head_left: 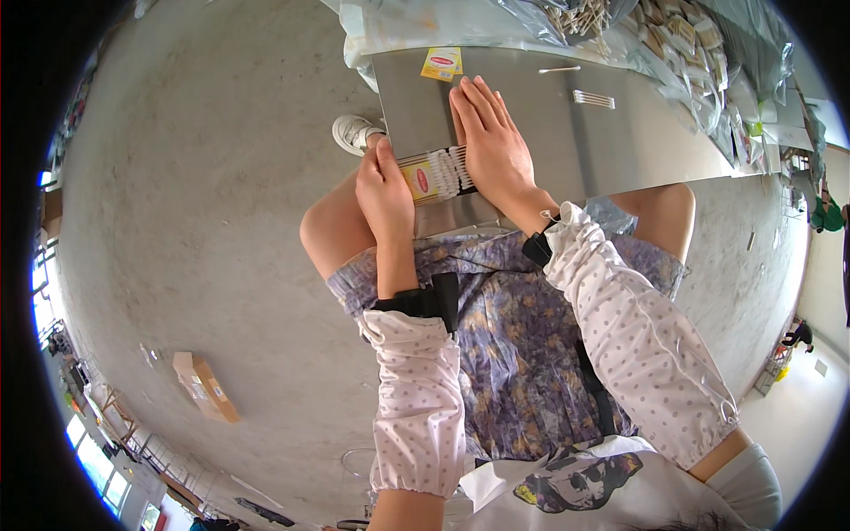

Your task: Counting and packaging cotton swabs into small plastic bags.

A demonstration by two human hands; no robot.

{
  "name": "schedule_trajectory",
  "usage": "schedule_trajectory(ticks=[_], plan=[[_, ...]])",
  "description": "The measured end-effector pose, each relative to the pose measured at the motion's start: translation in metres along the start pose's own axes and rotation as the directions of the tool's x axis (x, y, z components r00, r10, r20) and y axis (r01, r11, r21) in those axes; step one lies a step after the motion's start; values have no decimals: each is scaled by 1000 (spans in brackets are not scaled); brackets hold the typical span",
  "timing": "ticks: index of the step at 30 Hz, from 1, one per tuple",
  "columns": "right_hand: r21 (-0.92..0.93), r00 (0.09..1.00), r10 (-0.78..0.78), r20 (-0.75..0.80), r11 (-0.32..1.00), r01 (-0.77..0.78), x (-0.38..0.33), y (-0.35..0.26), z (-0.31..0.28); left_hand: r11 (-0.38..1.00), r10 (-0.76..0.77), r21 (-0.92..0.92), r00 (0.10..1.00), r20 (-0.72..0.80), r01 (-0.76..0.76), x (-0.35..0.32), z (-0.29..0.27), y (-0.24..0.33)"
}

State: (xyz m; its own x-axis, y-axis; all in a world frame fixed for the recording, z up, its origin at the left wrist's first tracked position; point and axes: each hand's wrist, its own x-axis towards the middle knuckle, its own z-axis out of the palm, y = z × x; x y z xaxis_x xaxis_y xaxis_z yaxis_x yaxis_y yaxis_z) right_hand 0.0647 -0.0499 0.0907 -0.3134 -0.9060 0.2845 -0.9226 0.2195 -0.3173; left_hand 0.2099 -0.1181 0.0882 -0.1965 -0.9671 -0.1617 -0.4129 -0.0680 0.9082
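My left hand (387, 196) grips a flat bundle of cotton swabs (445, 174) at the near edge of the metal table (567, 146). A yellow card (420, 180) with a red oval lies against the swabs, beside my left fingers. The white swab tips point right, toward my right hand (496, 146). That hand is stretched out, its fingers straight and side by side, with the palm's edge at the swab ends. Whether the palm presses on them I cannot tell. My left fingertips are partly hidden under the bundle.
Yellow cards (441, 63) lie at the table's far left. A single swab (560, 69) and a small group of swabs (593, 99) rest farther right. Plastic bags with many swabs (682, 40) crowd the back right. A cardboard box (204, 387) is on the floor at left.
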Motion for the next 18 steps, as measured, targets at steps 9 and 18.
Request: schedule_trajectory(ticks=[9,18], plan=[[123,1000,13,-5,992,-12,4,-18,5,999,34,-14,999,-26,-34,-3,1,2],[626,987,124,-102,779,-33,14,-56,4,985,24,169,1000,-2,-23,-6,0,18]])
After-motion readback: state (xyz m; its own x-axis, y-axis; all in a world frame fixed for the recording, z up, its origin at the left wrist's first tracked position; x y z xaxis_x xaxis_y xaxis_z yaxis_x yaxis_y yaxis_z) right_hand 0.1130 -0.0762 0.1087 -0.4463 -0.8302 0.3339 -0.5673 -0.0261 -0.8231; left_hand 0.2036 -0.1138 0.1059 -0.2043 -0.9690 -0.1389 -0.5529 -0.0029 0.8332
